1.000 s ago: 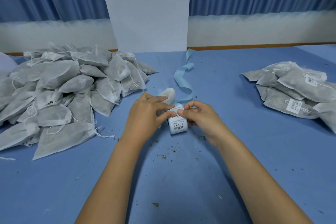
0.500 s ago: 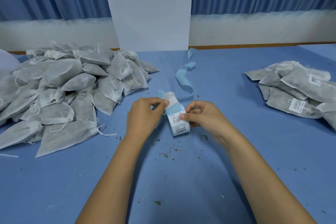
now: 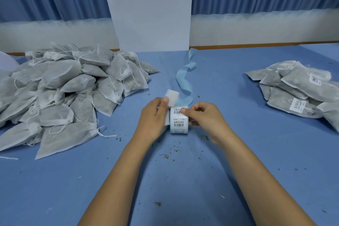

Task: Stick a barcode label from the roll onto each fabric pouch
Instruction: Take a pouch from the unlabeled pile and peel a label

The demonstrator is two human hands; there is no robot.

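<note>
On the label roll in the middle, each sticker shows a barcode under bold Chinese characters I cannot make out. Barcode labels on the right pile's pouches are likewise unreadable.

Bare forearms; left grip, right grip bare.

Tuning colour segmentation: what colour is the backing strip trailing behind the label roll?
Backing strip is light blue, paler than the tablecloth; head view shows it.
</note>
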